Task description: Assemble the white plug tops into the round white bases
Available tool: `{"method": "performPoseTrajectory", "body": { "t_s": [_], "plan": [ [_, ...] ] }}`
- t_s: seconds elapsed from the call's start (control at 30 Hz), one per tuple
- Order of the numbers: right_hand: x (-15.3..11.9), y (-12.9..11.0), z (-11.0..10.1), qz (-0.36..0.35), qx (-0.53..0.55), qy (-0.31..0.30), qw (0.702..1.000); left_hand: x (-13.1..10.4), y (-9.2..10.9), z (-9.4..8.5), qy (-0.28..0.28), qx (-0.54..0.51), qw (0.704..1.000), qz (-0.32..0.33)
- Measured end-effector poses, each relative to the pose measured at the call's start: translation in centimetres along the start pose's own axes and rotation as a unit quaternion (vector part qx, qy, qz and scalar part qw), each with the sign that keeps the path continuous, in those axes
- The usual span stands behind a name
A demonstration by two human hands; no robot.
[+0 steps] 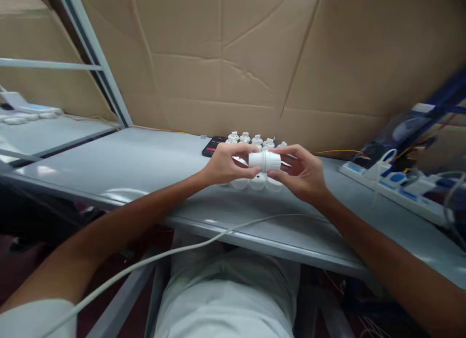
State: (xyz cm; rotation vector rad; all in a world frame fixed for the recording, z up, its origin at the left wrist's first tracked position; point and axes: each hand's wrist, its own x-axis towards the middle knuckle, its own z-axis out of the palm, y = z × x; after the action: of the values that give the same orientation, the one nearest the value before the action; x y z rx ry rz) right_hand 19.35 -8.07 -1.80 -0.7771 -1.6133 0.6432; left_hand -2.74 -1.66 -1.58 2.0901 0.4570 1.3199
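Note:
A white plastic lamp holder point(265, 161), a cylinder with a raised ring round its middle, lies sideways above the shelf, between my two hands. My left hand point(231, 162) is closed on its left end, thumb below and fingers above. At the right end my right hand point(300, 172) grips it between thumb and fingertips, with the other fingers curled behind. Several similar white lamp holders point(257, 182) stand close together in rows just behind and below, partly hidden by my hands. Beside my left hand lies a dark flat object point(212, 146) with a red strip, possibly a phone.
A white power strip point(393, 188) with plugs and cords lies on the right of the grey shelf point(94, 158). A pale cable point(189, 249) crosses the shelf's front edge and my lap. Cardboard point(218, 61) walls the back, and a metal post point(98, 56) stands at left.

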Motion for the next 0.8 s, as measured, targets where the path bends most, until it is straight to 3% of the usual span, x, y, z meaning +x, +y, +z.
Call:
{"method": "performPoseTrajectory", "body": {
  "t_s": [0.3, 0.57, 0.8],
  "plan": [
    [-0.05, -0.06, 0.03, 0.007, -0.016, 0.005, 1.000, 0.02, -0.06, -0.02, -0.003, -0.001, 1.000, 0.001],
    [-0.06, 0.10, 0.03, 0.018, -0.015, 0.011, 1.000, -0.14, -0.29, -0.08, -0.007, 0.045, 0.998, 0.049],
    [0.07, 0.23, -0.08, 0.041, -0.020, 0.017, 0.999, -0.14, -0.56, -0.39, -0.022, 0.106, 0.986, 0.131]
  ]
}}
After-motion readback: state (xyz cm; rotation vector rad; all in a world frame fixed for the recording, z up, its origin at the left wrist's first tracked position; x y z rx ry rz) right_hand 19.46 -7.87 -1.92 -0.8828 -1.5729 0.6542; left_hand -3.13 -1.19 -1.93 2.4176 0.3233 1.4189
